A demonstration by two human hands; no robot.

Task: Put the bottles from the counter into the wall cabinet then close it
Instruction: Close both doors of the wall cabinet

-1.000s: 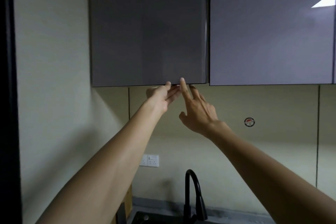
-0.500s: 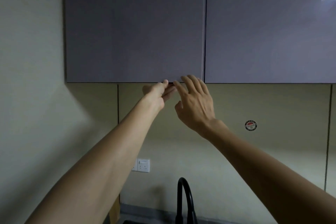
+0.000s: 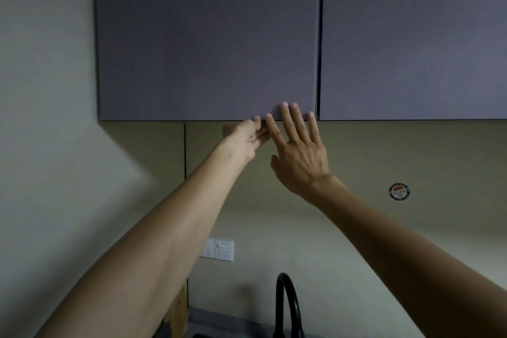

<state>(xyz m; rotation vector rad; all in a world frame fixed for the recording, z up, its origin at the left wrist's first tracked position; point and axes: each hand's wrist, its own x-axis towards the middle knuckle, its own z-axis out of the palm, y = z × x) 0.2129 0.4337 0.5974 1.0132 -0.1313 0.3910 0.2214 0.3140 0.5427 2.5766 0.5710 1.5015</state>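
Handleless wall cabinet door [image 3: 208,35] rigid, smooth; left hand [image 3: 241,137] fingers hooked under bottom edge, right hand [image 3: 299,151] fingers spread flat against it

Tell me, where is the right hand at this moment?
In the head view the right hand is at centre, its straight fingers on the lower right corner of the left cabinet door, beside the left hand.

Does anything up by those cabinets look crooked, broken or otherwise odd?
Nothing stands out. Both cabinet doors hang flush and straight. The right hand lies flat on the left door's lower corner; the left hand reaches under its bottom edge.
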